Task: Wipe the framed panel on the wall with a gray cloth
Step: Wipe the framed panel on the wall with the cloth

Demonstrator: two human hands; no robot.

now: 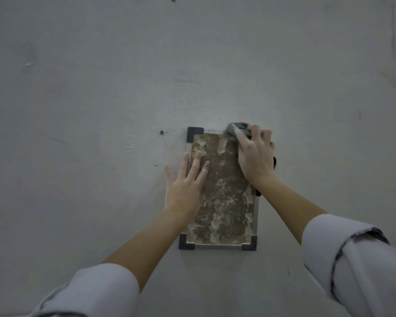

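From the head camera, the framed panel (222, 191) hangs on the gray wall (101, 88), just below centre, mottled brown under its clear cover, with dark corner brackets. The right hand (255, 154) sits at the panel's one o'clock corner, fingers curled down around the bunched gray cloth (237, 130), pressing it where the fourth bracket would be. The left hand (185, 184) lies flat at nine o'clock on the panel's left edge, fingers spread and holding nothing; I'd guess it steadies the frame against the rubbing. A small screw (162, 132) sits in the wall at ten o'clock from the panel.
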